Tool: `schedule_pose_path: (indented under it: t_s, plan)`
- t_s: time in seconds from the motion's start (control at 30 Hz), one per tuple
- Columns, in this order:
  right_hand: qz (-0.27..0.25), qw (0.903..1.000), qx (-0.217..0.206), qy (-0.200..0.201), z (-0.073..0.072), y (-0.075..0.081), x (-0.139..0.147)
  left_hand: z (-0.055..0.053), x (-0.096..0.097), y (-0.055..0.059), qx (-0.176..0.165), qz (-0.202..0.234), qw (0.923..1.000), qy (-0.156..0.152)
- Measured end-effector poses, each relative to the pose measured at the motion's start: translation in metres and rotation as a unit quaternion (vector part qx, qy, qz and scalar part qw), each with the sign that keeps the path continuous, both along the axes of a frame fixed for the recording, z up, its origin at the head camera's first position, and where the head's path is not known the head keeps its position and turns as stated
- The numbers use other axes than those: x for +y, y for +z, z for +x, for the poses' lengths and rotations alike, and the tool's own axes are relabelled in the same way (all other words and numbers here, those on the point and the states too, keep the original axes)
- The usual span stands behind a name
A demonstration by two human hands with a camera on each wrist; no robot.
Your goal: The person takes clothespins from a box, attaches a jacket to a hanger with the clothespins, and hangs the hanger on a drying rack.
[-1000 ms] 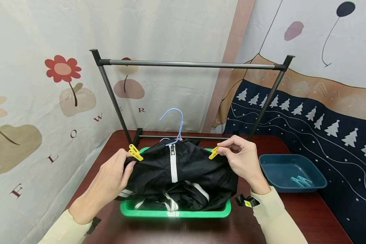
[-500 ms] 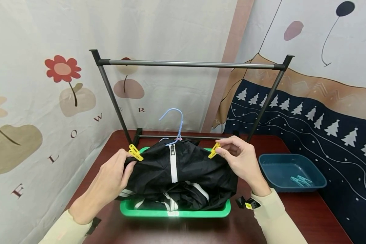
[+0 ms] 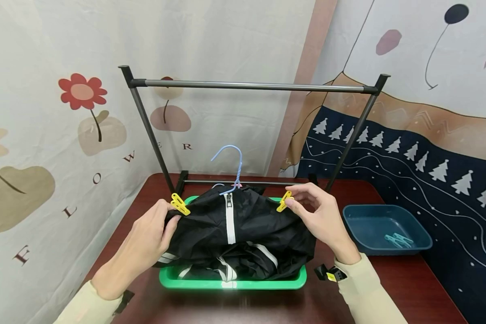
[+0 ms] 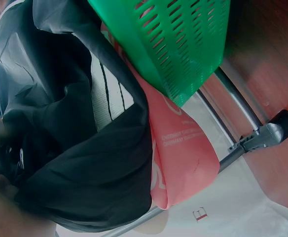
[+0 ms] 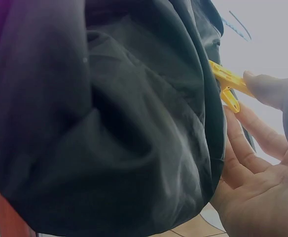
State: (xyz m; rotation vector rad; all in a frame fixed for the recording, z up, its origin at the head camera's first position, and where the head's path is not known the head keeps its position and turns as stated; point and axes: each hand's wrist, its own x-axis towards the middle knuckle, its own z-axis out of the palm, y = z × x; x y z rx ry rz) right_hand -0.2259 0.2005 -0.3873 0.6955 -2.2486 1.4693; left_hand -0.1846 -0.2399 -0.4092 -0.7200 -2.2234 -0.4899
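Your right hand (image 3: 319,210), the nearer, lightly pinches the right yellow clothespin (image 3: 283,202), just left of it, slanting near-left; your left hand (image 3: 149,231) grips the black jacket (image 3: 206,229).

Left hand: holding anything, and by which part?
The left hand pinches the black jacket at the shoulder on that side, next to a yellow clip.
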Motion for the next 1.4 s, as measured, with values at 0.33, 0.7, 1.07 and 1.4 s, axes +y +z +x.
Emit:
schedule_pose_path:
  t_s: [0.33, 0.7, 1.07, 1.4]
  plan:
    - [0.008, 0.9999, 0.002, 0.006, 0.002, -0.001, 0.002, 0.0, 0.0, -0.001, 0.004, 0.001, 1.0, -0.008]
    - [0.056, 0.9984, 0.003, 0.012, 0.001, -0.004, 0.01, 0.0, -0.002, 0.001, 0.01, 0.003, 0.9999, -0.008]
    - [0.118, 0.9929, -0.014, 0.001, 0.002, -0.009, 0.014, 0.001, -0.004, 0.002, 0.009, 0.004, 0.9999, -0.005]
    - [0.181, 0.9828, -0.032, -0.011, 0.006, -0.007, 0.01, 0.001, -0.006, 0.0, 0.012, 0.009, 0.9999, -0.008]
